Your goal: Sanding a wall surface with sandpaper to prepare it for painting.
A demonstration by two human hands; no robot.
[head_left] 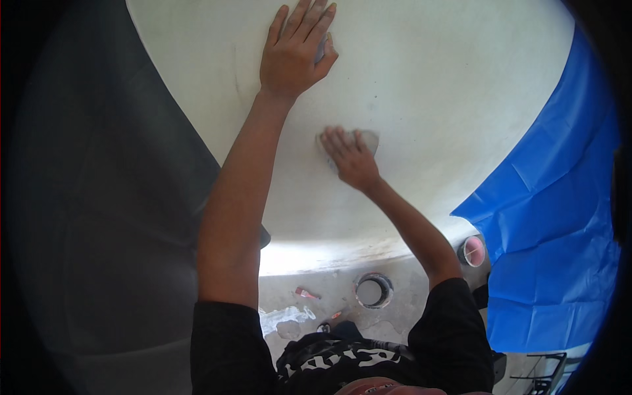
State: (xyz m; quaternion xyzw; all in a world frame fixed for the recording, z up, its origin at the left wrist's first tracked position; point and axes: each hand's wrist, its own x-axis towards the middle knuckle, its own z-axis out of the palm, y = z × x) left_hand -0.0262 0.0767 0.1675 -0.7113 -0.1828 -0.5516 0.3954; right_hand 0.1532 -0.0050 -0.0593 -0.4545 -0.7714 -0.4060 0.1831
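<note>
A broad, curved white panel (421, 85) with faint grey smudges fills the middle of the view. At the far side of it lies my left hand (293, 56), fingers stretched forward and thumb bent in. A small grey-blue edge (321, 49) shows between thumb and forefinger; the rest is hidden under the palm, so its kind is unclear. Nearer and to the right, my right hand (352, 158), blurred at the fingers, presses a thin grey sheet (370, 141) flat on the panel. The sheet's corner sticks out past the fingers.
Dark grey covering (112, 197) hangs along the left, blue tarp (546, 243) along the right. Below the panel's near edge, a bucket (374, 291) and a pink-lined pail (472, 251) stand on the concrete floor (342, 283). A red-handled brush-like tool (307, 293) lies there too.
</note>
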